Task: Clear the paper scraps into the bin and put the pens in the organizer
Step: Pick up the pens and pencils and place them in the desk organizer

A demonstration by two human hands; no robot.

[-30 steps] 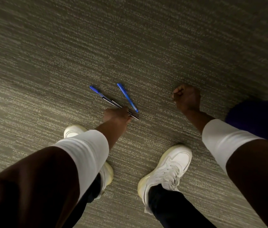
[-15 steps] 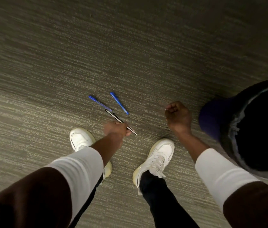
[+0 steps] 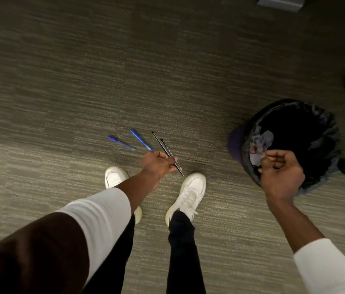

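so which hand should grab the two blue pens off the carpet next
Probably the left hand: it hangs nearest the blue pens, though it already holds two dark pens. The right hand is over the bin, pinching paper scraps.

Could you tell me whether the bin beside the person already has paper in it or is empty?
Not empty: the bin, lined with a dark bag, shows paper scraps inside near its rim. How full it is, cannot tell.

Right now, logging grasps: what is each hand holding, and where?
Left hand: two dark pens, near their lower ends. Right hand: white paper scrap pinched over bin.
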